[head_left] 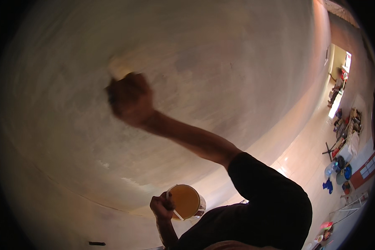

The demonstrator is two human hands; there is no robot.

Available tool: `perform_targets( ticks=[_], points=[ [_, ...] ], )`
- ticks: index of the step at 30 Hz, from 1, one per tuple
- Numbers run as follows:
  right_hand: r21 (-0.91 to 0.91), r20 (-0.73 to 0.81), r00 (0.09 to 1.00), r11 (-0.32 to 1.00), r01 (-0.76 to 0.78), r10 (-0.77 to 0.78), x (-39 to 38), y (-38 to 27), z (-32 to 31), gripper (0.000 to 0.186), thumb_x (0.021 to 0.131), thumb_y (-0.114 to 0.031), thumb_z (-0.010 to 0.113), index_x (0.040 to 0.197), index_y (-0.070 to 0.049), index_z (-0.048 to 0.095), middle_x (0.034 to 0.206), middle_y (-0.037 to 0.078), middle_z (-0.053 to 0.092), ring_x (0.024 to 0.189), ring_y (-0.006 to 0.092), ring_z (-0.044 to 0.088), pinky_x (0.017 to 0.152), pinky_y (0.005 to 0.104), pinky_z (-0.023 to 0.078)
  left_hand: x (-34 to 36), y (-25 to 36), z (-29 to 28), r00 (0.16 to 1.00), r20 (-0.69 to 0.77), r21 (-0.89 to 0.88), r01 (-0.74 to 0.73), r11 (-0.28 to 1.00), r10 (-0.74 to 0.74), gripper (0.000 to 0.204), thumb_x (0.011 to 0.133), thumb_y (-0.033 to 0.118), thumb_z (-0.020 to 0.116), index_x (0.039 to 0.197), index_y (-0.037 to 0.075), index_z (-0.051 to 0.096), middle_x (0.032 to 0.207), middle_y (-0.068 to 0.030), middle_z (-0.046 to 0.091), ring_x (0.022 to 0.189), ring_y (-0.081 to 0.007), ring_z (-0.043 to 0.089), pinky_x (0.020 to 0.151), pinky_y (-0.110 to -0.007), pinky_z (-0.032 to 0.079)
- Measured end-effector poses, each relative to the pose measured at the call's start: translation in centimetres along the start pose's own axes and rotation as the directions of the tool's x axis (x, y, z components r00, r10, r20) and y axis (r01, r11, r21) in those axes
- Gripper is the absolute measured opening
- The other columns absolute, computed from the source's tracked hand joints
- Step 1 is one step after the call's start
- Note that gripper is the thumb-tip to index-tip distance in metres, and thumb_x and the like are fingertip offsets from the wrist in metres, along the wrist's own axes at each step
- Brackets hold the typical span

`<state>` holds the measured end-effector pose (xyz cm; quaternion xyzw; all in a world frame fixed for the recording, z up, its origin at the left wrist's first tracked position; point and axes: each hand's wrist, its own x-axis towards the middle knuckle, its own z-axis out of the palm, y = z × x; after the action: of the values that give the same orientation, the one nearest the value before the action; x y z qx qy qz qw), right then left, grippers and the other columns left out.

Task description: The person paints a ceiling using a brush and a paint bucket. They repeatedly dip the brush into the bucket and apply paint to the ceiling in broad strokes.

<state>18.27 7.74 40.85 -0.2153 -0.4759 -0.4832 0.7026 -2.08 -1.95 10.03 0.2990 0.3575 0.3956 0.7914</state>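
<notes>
Gripping a pale tool point(120, 68) in the right hand point(131, 100), upper left of frame, on or close to the grey wall point(246, 62); too blurred to tell tool type or contact. Clutching a bucket point(202, 205) by its white handle point(178, 214) in the left hand point(161, 206), bottom centre, orange-tan inside. Probably best to press evenly, overlap strokes, and go over the pale patches point(134, 182) at lower left-centre carefully. Better to load lightly, limiting drips. Hold the bucket level, near the wall but clear of the right arm point(196, 141).
</notes>
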Motion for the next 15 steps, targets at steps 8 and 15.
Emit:
perform_targets(
  ticks=[8, 15],
  points=[
    [0.175, 0.124, 0.979, 0.967, -0.184, 0.163, 1.1, -0.2, 1.7, 0.015, 0.072, -0.016, 0.07, 0.073, -0.004, 0.061, 0.069, 0.011, 0.058, 0.066, 0.0297, 0.053, 0.064, 0.0429, 0.045, -0.7, 0.7, 2.2, 0.998, -0.066, 0.036, 0.013, 0.999, -0.011, 0.042, 0.074, 0.034, 0.038, 0.089, -0.001, 0.057, 0.055, -0.0009, 0.042, 0.043, -0.0128, 0.029, 0.041, -0.027, 0.024],
    [0.202, 0.136, 0.807, 0.782, -0.59, 0.575, 4.7, 19.3, -13.3, 0.022, 0.075, -0.021, 0.081, 0.083, -0.002, 0.073, 0.082, 0.01, 0.072, 0.072, 0.0145, 0.068, 0.065, 0.0288, 0.054, -1.5, 0.3, 2.1, 0.997, -0.079, 0.061, -0.005, 0.998, 0.01, 0.042, 0.073, 0.039, 0.043, 0.088, 0.002, 0.058, 0.054, 0.0013, 0.041, 0.043, -0.013, 0.035, 0.042, -0.026, 0.029]
  ],
)
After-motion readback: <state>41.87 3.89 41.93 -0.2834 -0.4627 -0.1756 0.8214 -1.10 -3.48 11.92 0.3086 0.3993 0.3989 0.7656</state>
